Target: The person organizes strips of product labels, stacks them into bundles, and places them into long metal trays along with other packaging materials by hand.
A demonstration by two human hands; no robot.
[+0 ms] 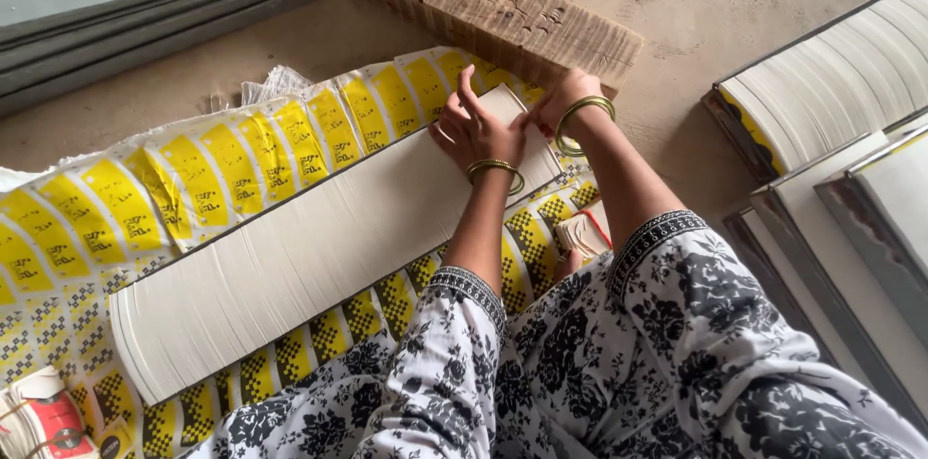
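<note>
head view: both hands seemingly on paper stack

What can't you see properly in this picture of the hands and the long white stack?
- Right hand: head view, its fingertips are hidden behind the far end of the long white stack of paper sheets.
- Left hand: palm faces down, so what is beneath it is hidden.
- Yellow and black printed wrappers: the stack covers their middle, and the left edge cuts them off.
- Small red and white bundle: cut off by the bottom-left corner.
- Rough wooden block: its top is cut off.
</note>
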